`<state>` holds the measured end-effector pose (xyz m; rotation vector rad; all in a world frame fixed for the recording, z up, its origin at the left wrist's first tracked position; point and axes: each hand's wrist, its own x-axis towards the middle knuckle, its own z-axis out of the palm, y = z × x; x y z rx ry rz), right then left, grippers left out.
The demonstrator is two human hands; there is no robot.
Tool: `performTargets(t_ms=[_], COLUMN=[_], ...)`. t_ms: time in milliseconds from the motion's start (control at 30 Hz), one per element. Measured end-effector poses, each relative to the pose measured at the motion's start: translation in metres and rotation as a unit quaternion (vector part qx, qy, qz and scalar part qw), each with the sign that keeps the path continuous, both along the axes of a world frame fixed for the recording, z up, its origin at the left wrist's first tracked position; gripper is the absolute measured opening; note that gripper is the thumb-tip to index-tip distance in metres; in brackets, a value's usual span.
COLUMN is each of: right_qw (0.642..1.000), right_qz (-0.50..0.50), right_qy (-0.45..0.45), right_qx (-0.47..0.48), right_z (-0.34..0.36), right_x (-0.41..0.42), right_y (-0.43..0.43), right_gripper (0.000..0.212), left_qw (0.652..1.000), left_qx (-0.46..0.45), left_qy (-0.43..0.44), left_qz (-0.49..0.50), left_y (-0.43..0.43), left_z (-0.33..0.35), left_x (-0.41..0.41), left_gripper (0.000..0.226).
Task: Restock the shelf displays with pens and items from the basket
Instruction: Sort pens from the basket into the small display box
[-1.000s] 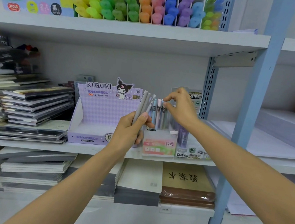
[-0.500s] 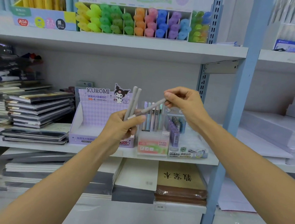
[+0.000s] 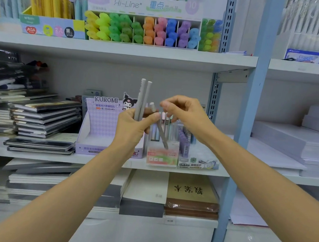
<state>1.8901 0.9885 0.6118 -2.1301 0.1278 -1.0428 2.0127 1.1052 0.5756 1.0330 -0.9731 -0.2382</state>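
My left hand [image 3: 134, 128] is shut on two grey pens [image 3: 142, 99] that stand upright in front of the middle shelf. A third grey pen [image 3: 161, 133] hangs tilted, tip down, over the clear Fruit Soda pen box [image 3: 161, 158], where several pastel pens stand. My right hand [image 3: 185, 115] pinches this pen near its top end, right beside my left thumb; the grip is blurred. The purple Kuromi display box [image 3: 99, 126] stands to the left of the pen box, partly behind my left hand.
A lead-refill display [image 3: 197, 163] sits right of the pen box. Notebook stacks [image 3: 43, 119] fill the shelf's left side. Hi-Line highlighters [image 3: 141, 29] line the upper shelf. A blue upright post [image 3: 252, 111] divides off paper reams [image 3: 291, 143]. More notebooks [image 3: 192, 192] lie below.
My right hand has drawn one grey pen out of the bunch in my left hand and turned it tip down over the pen box. The view has tilted upward.
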Motion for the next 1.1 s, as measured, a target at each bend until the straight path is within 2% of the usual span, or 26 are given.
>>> performTargets(t_ms=[100,200,267,367,433,567,667,800,1000,1100], right_qw=[0.998,0.995,0.997,0.985,0.977,0.970,0.969,0.965,0.961,0.964], right_qz=[-0.011,-0.044,-0.053,-0.103,-0.146,-0.217,-0.234,-0.255,-0.252,-0.241], right_qy=[0.015,0.010,-0.043,-0.137,-0.158,-0.110,-0.077,-0.019,0.048,0.049], right_qx=[-0.054,-0.085,-0.046,0.009,0.012,0.000,0.001,-0.051,-0.107,-0.101], right_z=[0.009,0.010,0.011,0.016,0.018,0.005,-0.013,-0.029,-0.018,-0.015], right_x=[0.004,0.007,0.007,0.005,0.006,0.015,0.024,0.033,0.035,0.039], right_y=[0.006,0.003,-0.002,-0.016,-0.027,-0.047,-0.057,-0.065,-0.073,-0.074], right_gripper=[0.004,0.007,0.011,0.013,0.009,0.005,0.006,0.011,0.008,0.007], left_qw=[0.999,0.999,0.999,0.997,0.996,0.994,0.992,0.991,0.989,0.988], left_qx=[0.003,0.007,0.024,0.045,0.054,0.065,0.088,0.115,0.126,0.121], left_qy=[-0.039,-0.045,-0.033,0.015,-0.001,-0.066,-0.061,-0.041,-0.026,-0.039], left_qz=[-0.004,-0.019,-0.025,-0.060,-0.066,-0.059,-0.061,-0.051,-0.072,-0.090], left_y=[-0.002,-0.004,-0.006,-0.009,-0.009,-0.008,-0.011,-0.017,-0.024,-0.025], left_z=[0.001,0.001,-0.001,-0.005,-0.008,-0.017,-0.022,-0.031,-0.039,-0.043], left_x=[-0.007,-0.006,0.001,0.011,0.017,0.022,0.025,0.031,0.037,0.038], left_gripper=[0.009,0.007,0.004,0.019,0.025,0.024,0.022,0.024,0.021,0.021])
